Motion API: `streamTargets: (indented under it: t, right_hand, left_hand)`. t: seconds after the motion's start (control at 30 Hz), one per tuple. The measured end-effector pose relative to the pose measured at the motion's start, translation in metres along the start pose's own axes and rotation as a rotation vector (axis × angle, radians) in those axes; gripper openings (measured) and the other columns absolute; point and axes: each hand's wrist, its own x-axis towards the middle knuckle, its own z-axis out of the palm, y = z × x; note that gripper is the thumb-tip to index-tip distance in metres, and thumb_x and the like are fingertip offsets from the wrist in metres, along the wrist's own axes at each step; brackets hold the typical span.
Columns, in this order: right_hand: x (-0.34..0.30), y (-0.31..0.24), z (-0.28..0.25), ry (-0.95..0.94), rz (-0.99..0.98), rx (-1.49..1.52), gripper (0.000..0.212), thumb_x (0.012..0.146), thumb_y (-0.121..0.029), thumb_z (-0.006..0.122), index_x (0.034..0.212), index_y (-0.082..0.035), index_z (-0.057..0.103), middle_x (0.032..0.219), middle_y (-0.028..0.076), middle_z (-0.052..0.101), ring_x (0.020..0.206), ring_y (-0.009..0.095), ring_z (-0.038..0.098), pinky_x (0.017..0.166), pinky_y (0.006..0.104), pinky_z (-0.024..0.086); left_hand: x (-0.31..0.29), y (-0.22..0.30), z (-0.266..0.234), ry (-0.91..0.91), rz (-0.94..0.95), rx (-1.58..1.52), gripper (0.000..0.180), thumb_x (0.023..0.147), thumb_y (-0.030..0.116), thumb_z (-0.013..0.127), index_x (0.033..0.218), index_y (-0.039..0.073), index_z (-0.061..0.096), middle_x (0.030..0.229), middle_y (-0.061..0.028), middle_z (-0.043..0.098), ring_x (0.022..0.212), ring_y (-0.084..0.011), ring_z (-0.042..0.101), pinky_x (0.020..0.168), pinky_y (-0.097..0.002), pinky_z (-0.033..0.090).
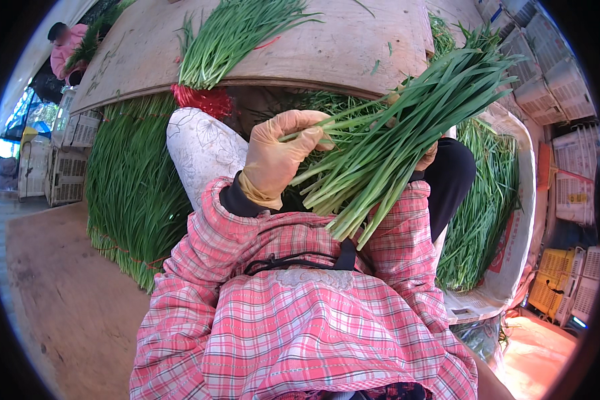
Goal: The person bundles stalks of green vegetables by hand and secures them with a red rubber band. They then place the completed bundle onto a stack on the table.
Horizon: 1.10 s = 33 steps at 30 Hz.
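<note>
Left hand (283, 155) pinching few stems (345, 123) beside bunch (407, 139) in middle; right hand (428, 157) gripping bunch, mostly hidden. Left bundles (137, 173) banded, apparently done; held bunch unbanded; loose greens (481, 200) at right seemingly remaining.

Green stalks (413, 133) in both hands (278, 155)

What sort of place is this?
Likely a produce packing shed, though nothing confirms it: long, thin green leafy stalks held in a loose bunch, red-banded green leafy bundles piled at left, and stacked whitish perforated plastic crates at right.
</note>
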Motion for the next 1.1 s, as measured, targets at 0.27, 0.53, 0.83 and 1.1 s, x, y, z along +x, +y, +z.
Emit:
streamTargets:
  t: [0.27,0.53,0.83,1.1]
  right_hand:
    - [-0.011,0.002,-0.021,-0.044,-0.066,-0.092,0.082,0.066,-0.030,0.065,0.135,0.002,0.034,0.130,0.021,0.043,0.107,0.032,0.049,0.092,0.0469,0.044]
    - [0.000,0.006,-0.012,-0.233,-0.033,0.153,0.092,0.062,-0.021,0.069,0.139,0.004,0.025,0.128,0.022,0.044,0.112,0.036,0.048,0.095,0.0482,0.043]
    - [-0.011,-0.015,-0.032,-0.162,-0.064,0.087,0.081,0.068,-0.018,0.066,0.136,0.007,0.029,0.133,0.025,0.042,0.117,0.038,0.048,0.098,0.0508,0.041]
    - [-0.009,-0.003,0.002,0.091,0.061,-0.117,0.085,0.061,-0.019,0.072,0.133,0.006,0.035,0.122,0.021,0.049,0.103,0.032,0.056,0.091,0.0422,0.048]
  left_hand:
    - [0.007,0.011,-0.005,-0.177,-0.184,-0.250,0.024,0.093,0.018,0.055,0.110,0.002,0.059,0.095,-0.0145,0.068,0.065,-0.0151,0.063,0.054,-0.0243,0.048]
    - [0.007,0.018,-0.016,-0.289,-0.299,-0.248,0.030,0.093,0.015,0.051,0.118,0.000,0.055,0.071,-0.0093,0.064,0.046,-0.0141,0.054,0.043,-0.0247,0.044]
    - [0.000,0.024,-0.083,-0.416,-0.390,0.214,0.048,0.091,0.022,0.057,0.131,-0.002,0.044,0.072,-0.0059,0.063,0.048,-0.0081,0.054,0.043,-0.0197,0.042]
    - [0.033,0.024,-0.092,-0.382,-0.275,0.277,0.067,0.086,0.038,0.063,0.137,0.003,0.038,0.129,-0.0126,0.053,0.086,-0.0130,0.062,0.067,-0.0218,0.048]
